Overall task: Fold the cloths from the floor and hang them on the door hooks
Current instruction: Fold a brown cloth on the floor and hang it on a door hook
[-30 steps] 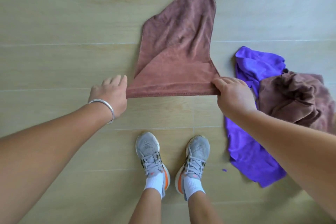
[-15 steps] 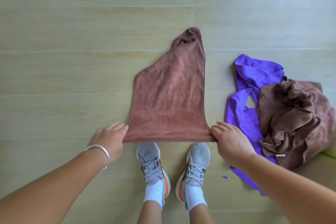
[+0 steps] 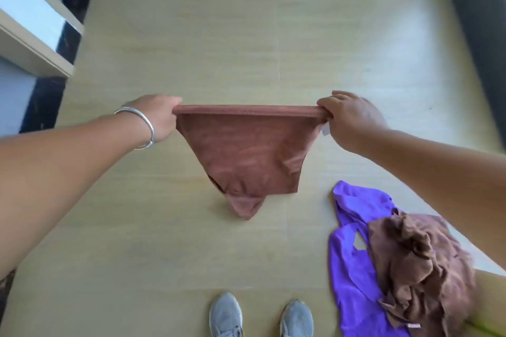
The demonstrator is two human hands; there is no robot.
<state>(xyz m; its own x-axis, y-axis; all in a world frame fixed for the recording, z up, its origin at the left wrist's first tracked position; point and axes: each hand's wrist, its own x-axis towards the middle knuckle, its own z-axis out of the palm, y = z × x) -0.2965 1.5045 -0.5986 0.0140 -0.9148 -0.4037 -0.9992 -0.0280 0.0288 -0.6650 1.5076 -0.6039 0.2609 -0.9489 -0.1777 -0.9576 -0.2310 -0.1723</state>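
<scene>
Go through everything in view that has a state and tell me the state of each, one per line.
Reddish-brown cloth: held up by its top edge, stretched between both hands, hanging down.
Left hand: closed on the cloth's left corner.
Right hand: closed on the cloth's right corner.
Purple cloth: unfolded, lying on the floor.
Brown cloth: crumpled, piled on the purple cloth.

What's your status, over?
Left hand and right hand pinching brown cloth corners, cloth hanging. Purple cloth and crumpled cloth on floor. Nothing blocking.
</scene>
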